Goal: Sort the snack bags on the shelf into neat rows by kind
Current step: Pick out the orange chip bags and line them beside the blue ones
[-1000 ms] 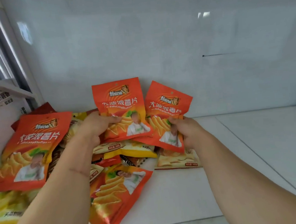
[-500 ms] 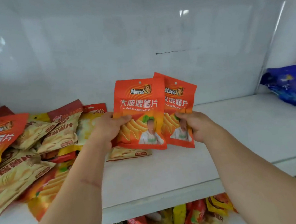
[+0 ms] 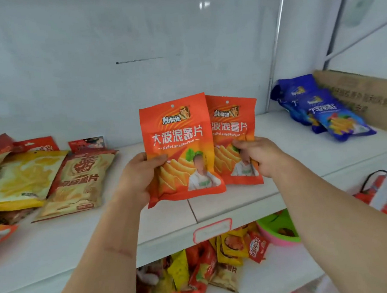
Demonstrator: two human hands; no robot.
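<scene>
Behind front bag [image 3: 178,145], rear bag [image 3: 236,139] half-hidden

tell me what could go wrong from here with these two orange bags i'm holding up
1. The left hand and right hand each pinch an orange foil chip bag only by a lower side edge, above the white shelf; either could slip or flop.
2. The bags overlap, so set down together they may land stacked, not in a row.
3. The mixed pile of yellow and red bags lies close on the left; drifting there re-mixes kinds.

Cardboard box [image 3: 370,101] at far right, green-and-pink bowl [image 3: 278,231] below (red extinguisher [image 3: 371,190] alongside)
</scene>
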